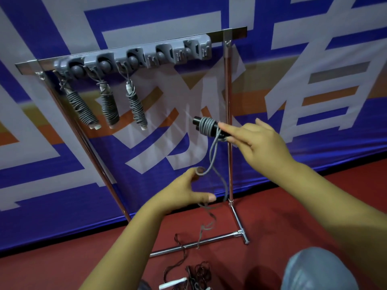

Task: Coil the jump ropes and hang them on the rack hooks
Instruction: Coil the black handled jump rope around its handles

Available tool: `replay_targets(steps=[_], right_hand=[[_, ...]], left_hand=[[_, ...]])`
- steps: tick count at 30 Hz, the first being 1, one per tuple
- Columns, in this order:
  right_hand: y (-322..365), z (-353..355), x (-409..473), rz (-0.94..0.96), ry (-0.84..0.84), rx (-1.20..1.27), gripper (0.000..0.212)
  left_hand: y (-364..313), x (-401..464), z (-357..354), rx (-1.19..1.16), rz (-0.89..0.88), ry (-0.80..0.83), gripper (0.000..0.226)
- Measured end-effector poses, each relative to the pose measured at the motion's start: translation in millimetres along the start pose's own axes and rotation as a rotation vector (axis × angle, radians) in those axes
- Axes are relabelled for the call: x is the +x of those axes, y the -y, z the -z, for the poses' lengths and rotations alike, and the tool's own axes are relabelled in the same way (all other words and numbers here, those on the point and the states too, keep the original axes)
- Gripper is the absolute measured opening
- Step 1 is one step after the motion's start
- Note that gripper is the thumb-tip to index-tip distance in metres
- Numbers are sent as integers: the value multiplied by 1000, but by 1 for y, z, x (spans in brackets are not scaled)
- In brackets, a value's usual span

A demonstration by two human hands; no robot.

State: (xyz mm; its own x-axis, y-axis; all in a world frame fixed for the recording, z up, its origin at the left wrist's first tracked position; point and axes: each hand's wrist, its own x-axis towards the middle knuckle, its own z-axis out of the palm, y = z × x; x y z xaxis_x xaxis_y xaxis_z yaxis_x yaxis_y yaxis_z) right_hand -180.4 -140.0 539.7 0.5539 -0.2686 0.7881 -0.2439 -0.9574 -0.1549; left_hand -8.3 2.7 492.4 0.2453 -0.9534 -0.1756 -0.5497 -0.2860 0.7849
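**Now on the fourth rope, mid-coil**

Behind everything I see a blue and white banner (pixel 62 28) filling the upper frame, red floor (pixel 282 216) below. Across the middle stands the chrome rack (pixel 229 143), its grey hook strip (pixel 134 55) holding three coiled ropes (pixel 109 105) at upper left. My right hand (pixel 257 141) grips black handles (pixel 206 125) at centre right, grey cord wound round them — forefinger extended. My left hand (pixel 186 193), lower centre, has the loose grey cord (pixel 212 158) looped over a curled fingertip. More tangled ropes (pixel 194 275) lie at bottom centre.
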Motion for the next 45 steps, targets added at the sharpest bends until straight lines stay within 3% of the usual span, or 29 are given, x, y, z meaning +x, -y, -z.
replay_targets(steps=[2,4,6,10,14,17,20,23,26,30,39,45], right_hand=[[2,-2,-2,20,6,-7,41],[4,-2,-3,30,19,-6,41],[5,0,-4,38,19,-14,41],[9,-1,-5,72,13,-27,39],[11,-2,-5,106,16,-55,39],[10,1,-8,78,25,-34,40],[13,5,-9,26,37,53,40],[22,11,-11,-129,65,279,36],[30,19,-11,-374,59,641,43],[35,26,-13,-544,42,804,47],[47,36,-16,-672,-24,1061,22],[49,48,-21,-734,-21,1204,26]], left_hand=[[-13,-4,10,-95,-38,-41,85],[-20,-5,23,-140,-46,-203,63],[-26,-5,34,-230,-96,-263,34],[-49,-5,29,-477,-186,-167,21],[-67,0,16,-688,-88,13,44],[-68,1,13,-842,-32,127,37],[-67,0,9,-986,-56,184,20],[-68,-3,11,-1103,-119,306,23],[-72,-11,12,-1097,-185,337,11],[-80,-26,11,-999,-233,209,11],[-82,-39,14,-864,-333,63,7],[-88,-46,19,-602,-268,-1,22]])
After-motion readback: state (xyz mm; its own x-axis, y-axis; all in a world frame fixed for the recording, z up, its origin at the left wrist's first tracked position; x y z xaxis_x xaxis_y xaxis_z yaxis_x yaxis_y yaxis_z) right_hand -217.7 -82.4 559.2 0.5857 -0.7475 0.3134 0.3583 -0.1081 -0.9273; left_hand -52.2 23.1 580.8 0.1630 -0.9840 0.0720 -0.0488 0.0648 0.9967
